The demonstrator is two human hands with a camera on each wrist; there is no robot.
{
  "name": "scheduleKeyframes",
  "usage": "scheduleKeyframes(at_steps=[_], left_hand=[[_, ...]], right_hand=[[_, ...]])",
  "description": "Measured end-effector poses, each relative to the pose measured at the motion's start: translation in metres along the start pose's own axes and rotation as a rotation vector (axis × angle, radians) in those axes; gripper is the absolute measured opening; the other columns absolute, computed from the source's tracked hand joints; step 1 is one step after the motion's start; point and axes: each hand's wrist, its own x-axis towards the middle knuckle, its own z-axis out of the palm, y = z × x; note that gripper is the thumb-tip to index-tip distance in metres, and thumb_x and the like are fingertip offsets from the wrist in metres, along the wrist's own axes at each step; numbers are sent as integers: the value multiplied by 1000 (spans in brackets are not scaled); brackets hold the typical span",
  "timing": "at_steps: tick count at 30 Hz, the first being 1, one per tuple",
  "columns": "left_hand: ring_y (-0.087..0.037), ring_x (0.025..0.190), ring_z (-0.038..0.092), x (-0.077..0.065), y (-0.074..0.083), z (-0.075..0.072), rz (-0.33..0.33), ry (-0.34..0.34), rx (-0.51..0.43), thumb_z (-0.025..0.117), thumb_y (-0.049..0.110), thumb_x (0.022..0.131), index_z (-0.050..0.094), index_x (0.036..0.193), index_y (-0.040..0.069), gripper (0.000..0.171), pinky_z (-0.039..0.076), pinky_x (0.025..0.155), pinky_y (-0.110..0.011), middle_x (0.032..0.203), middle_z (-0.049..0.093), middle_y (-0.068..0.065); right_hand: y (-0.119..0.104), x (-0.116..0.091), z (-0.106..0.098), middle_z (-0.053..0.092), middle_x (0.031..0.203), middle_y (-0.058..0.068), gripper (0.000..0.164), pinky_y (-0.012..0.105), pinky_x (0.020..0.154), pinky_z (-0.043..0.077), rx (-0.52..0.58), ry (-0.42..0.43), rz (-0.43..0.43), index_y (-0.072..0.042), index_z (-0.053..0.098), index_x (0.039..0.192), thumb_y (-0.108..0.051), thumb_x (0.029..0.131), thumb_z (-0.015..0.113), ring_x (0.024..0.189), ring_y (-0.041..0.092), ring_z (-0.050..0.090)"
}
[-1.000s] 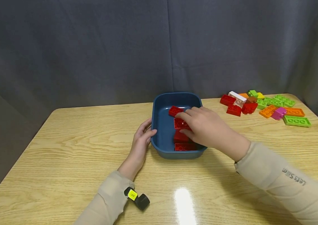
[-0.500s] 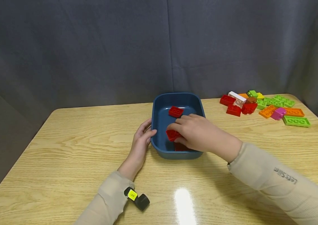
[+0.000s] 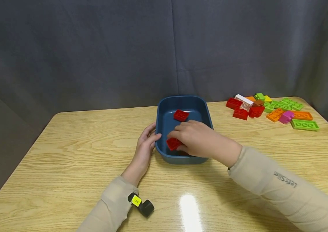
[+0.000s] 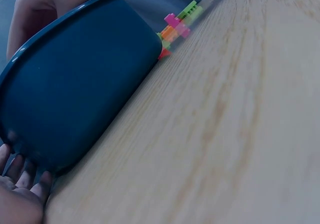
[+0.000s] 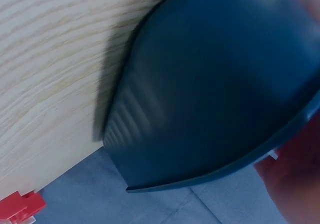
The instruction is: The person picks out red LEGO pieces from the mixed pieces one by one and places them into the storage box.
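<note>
My right hand (image 3: 195, 137), down inside a blue plastic bin (image 3: 185, 160), pinches a red toy building brick (image 3: 173, 144) between thumb and fingers. The held brick is tilted and partly covered by the fingertips. A second red brick (image 3: 181, 115) lies on the bin floor toward the back. Under the right hand the bin floor is mostly hidden. At the bin's left side my left hand (image 3: 145, 143) holds it, thumb over the rim. Several fingers (image 4: 26, 175) of that hand touch the outer wall in the left wrist view.
Loose bricks lie at the back right of the wooden table (image 3: 94, 145): red bricks (image 3: 240, 113), a white brick (image 3: 243, 99), orange bricks (image 3: 301, 115), a pink brick (image 3: 286, 117) and green bricks (image 3: 304, 125). Behind them hangs a dark grey curtain (image 3: 108, 58).
My right hand has moved left and toward me inside the bin, carrying a red brick from the right side of the bin. My left hand and the bin have stayed put.
</note>
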Motion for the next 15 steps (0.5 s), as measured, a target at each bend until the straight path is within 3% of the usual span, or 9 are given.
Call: scheduleKeyframes(at_steps=[15], left_hand=[[-27,133,40,0,0,0,4,-8,-3,50,14,89,37,142,5,55,27,116,-46,148,40,-18]], right_hand=[[0,2,7,74,98,4,36,39,86,55,-15,32,-36,-16,68,109,-26,75,74,88,20,64]])
